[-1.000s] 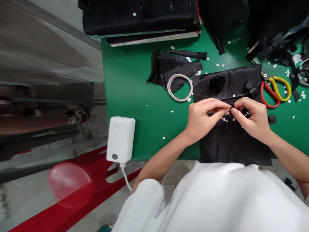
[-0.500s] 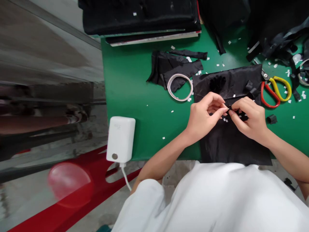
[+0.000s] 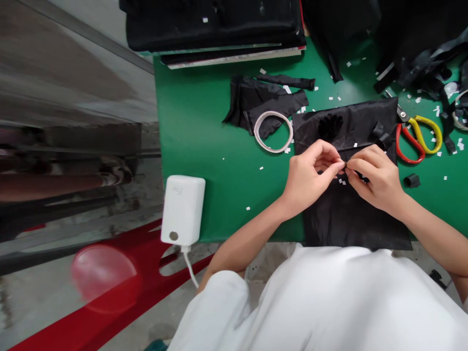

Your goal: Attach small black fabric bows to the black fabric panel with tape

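Observation:
My left hand (image 3: pixel 314 165) and my right hand (image 3: pixel 376 178) meet fingertip to fingertip above a black cloth (image 3: pixel 351 219). Both pinch a tiny dark piece between thumb and fingers; most of it is hidden, and its kind cannot be made out. Just beyond my left hand, a gathered black fabric flower (image 3: pixel 330 126) lies on the cloth. Small curled black scraps (image 3: pixel 382 135) rest beyond my right hand. White paper bits (image 3: pixel 341 182) are scattered below the fingers. Red-and-yellow-handled scissors (image 3: pixel 411 139) lie at the cloth's right edge.
On the green table (image 3: pixel 219 195) lie a roll of tape (image 3: pixel 273 131) and black fabric offcuts (image 3: pixel 256 100). A white power bank (image 3: pixel 183 209) with a cable sits at the left edge. A folded black stack (image 3: pixel 215 29) stands at the back; more black material (image 3: pixel 420 39) fills the back right.
My right hand's fingers have closed in slightly toward the left fingertips, and less of the tiny dark piece shows between them. My left hand has hardly moved.

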`<state>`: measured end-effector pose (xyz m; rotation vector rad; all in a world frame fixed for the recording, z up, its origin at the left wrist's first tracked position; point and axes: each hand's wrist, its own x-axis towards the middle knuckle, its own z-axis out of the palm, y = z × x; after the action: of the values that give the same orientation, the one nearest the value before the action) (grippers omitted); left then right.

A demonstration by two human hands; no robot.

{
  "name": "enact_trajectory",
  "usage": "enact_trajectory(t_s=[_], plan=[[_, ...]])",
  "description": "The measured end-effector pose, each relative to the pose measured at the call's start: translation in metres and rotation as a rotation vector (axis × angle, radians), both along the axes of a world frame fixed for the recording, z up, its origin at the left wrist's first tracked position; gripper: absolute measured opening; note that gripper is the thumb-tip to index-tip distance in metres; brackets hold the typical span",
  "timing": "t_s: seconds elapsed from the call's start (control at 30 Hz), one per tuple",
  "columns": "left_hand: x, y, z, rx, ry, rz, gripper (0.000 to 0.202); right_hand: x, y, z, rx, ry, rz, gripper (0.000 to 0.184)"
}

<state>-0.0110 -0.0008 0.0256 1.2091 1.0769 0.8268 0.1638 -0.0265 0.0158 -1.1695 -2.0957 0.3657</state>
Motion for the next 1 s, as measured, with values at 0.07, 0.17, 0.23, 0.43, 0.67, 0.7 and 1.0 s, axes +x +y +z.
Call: enact_trajectory(t_s=[0.07,0.17,0.23,0.43,0.67,0.7,1.0], plan=[[-0.001,0.002,0.000,-0.036,-0.016,-0.005,0.016,0.002,0.001,-0.001,0.004,-0.017,0.022,0.014],[-0.003,0.007,0.000,-0.099,-0.054,-0.041,0.022,0.004,0.002,-0.002,-0.004,-0.020,0.074,0.013],[-0.005,0.010,0.001,-0.143,-0.082,-0.077,0.025,0.006,0.003,-0.001,-0.011,-0.019,0.112,0.012],[-0.009,0.018,0.003,-0.295,-0.159,-0.166,0.038,0.009,0.006,0.002,-0.006,-0.014,0.154,0.012],[-0.011,0.019,0.001,-0.303,-0.159,-0.226,0.040,0.011,0.007,0.002,-0.046,0.003,0.179,0.011],[-0.011,0.020,0.001,-0.298,-0.162,-0.235,0.040,0.011,0.007,0.001,-0.061,0.015,0.182,0.011],[-0.014,0.021,-0.002,-0.230,-0.155,-0.330,0.042,0.010,0.007,0.003,-0.153,0.165,0.176,0.008]])
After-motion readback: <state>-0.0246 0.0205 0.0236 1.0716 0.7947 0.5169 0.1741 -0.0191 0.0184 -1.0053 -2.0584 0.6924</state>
